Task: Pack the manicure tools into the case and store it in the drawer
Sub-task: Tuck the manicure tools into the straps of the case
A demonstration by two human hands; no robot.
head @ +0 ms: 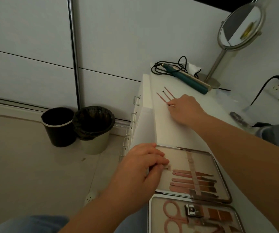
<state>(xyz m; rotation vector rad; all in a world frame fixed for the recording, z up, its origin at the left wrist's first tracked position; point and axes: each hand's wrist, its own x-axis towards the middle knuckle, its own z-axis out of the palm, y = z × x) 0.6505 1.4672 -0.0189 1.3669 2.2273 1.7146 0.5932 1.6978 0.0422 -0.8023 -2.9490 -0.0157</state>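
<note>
While the left hand (141, 163) rests with curled fingers on the near left edge of the open case (192, 175), the right hand (185, 110) reaches across the white worktop (177, 132) and pinches the end of one of three thin loose tools (164, 96). Other tools (rose-coloured) sit strapped in the case, scissors (174, 217) in its nearer half.
</note>
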